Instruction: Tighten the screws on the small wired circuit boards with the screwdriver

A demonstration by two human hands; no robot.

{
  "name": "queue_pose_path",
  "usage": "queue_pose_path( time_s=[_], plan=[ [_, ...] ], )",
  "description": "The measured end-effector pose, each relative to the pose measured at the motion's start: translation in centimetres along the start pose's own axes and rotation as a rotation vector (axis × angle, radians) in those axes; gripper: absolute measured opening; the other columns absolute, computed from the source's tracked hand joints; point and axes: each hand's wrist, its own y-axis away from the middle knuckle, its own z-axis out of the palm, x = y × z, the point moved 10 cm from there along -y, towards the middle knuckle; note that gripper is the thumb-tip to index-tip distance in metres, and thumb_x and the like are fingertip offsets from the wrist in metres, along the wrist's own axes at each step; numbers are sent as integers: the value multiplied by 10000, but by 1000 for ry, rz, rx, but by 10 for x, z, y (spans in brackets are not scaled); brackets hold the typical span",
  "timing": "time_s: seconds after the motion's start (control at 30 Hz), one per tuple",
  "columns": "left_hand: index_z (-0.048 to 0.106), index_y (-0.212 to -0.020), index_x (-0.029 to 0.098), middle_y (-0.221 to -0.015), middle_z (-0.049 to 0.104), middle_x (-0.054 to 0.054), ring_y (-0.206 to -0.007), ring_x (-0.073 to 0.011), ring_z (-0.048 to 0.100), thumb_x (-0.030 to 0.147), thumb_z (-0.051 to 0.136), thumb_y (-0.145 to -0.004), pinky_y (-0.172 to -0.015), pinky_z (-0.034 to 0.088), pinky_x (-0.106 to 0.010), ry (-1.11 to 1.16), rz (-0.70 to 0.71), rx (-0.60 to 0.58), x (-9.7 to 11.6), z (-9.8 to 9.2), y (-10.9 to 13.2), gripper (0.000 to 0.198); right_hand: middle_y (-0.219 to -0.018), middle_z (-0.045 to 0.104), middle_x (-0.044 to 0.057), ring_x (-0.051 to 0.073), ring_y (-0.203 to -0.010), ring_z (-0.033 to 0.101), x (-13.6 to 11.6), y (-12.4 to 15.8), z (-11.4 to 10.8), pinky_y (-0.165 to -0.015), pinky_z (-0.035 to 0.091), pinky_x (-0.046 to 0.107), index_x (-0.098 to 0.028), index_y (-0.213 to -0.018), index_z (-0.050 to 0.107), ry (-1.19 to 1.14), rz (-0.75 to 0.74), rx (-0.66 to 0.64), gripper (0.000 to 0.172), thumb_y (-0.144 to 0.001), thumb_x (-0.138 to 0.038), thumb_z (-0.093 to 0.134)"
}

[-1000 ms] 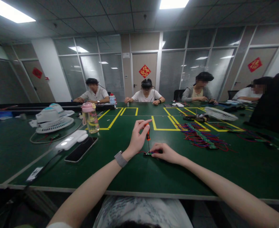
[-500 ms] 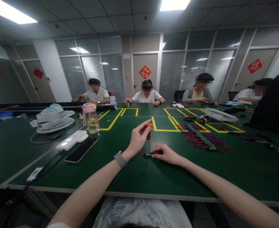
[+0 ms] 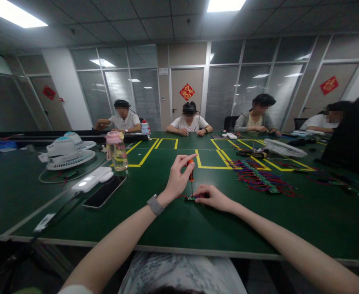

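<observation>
My left hand point(image 3: 179, 174) is closed around the handle of an orange and black screwdriver point(image 3: 191, 177), held upright with its shaft pointing down. The tip meets a small green circuit board point(image 3: 190, 199) lying on the table. My right hand point(image 3: 210, 197) pinches the right end of that board, and its fingers cover part of it. A thin red wire runs out from the board's left side. Further right lies a long row of green circuit boards point(image 3: 259, 176) with red and blue wires fanning out.
On the left of the green table point(image 3: 167, 232) are a pink-lidded bottle point(image 3: 117, 152), a phone point(image 3: 105, 192), a white power strip point(image 3: 90, 179) and white fans point(image 3: 71, 159). A white fan grille point(image 3: 285, 148) lies right. Several people sit opposite.
My left hand has shifted very slightly on the screwdriver handle. My right hand stays at the board. Across the table, the middle person's hand has moved inward.
</observation>
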Motion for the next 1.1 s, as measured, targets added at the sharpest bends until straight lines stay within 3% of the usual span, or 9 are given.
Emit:
queue_pose_path(
  time_s=[0.13, 0.23, 0.3, 0.47, 0.63, 0.83, 0.93, 1.0, 1.1],
  plan=[
    [568, -1219, 200, -1051, 614, -74, -888, -147, 605, 267, 475, -903, -813, 487, -282, 130, -41, -59, -4, 7, 0, 337, -851, 604, 48, 124, -651, 552, 0, 0, 0, -618, 456, 257, -171, -941, 726, 4, 0, -1, 276, -794, -387, 638],
    [653, -1064, 197, -936, 602, -50, -874, -155, 576, 273, 594, -833, -819, 472, -286, 5, 6, 22, 0, -2, 0, 250, -845, 607, 48, 130, -668, 555, 0, 0, -1, -629, 454, 260, -170, -940, 727, 18, -2, 3, 264, -793, -372, 641],
    [671, -1033, 211, -977, 583, -54, -906, -159, 561, 274, 605, -825, -847, 458, -289, -46, 21, 49, 2, -5, 1, 227, -842, 607, 49, 132, -674, 554, 0, -1, -1, -636, 452, 262, -170, -945, 728, 28, -4, 1, 261, -795, -365, 640],
    [523, -1274, 208, -1100, 611, -83, -873, -145, 616, 262, 451, -913, -773, 492, -277, 157, -94, -61, -8, 8, 2, 372, -844, 607, 50, 137, -691, 557, -1, -1, -1, -657, 453, 266, -165, -941, 728, 40, -8, -1, 246, -796, -342, 640],
    [657, -1067, 202, -960, 601, -51, -870, -150, 577, 275, 620, -816, -807, 466, -273, -26, -1, 38, 2, -4, 1, 264, -842, 600, 47, 129, -662, 552, -3, 0, -1, -642, 456, 266, -167, -938, 726, 31, -2, 0, 242, -793, -341, 639],
    [576, -1197, 201, -1085, 613, -73, -867, -136, 608, 276, 429, -927, -777, 480, -265, 120, -43, -48, -1, 5, 1, 317, -849, 600, 52, 132, -676, 557, -2, 0, -1, -655, 458, 267, -158, -944, 724, 21, -6, 1, 251, -794, -341, 639],
    [646, -1034, 174, -927, 623, -47, -838, -140, 594, 285, 559, -862, -779, 468, -260, 43, -9, 13, 1, -2, 0, 222, -841, 600, 49, 138, -693, 559, -2, 0, -1, -666, 456, 269, -158, -940, 723, 25, -11, 4, 249, -793, -341, 640],
    [673, -964, 174, -925, 599, -45, -886, -148, 575, 285, 602, -833, -813, 453, -259, -26, 28, 55, 4, -7, 0, 185, -833, 602, 49, 145, -710, 563, -3, 0, -1, -680, 455, 273, -157, -931, 724, 34, -13, 3, 242, -795, -338, 638],
    [643, -1102, 198, -1055, 593, -63, -964, -154, 573, 281, 502, -893, -856, 451, -272, 28, 5, 8, -1, -2, -1, 265, -843, 605, 53, 142, -700, 561, -3, 0, -1, -675, 456, 274, -151, -924, 723, 33, -7, 1, 238, -796, -331, 635]
  ],
)
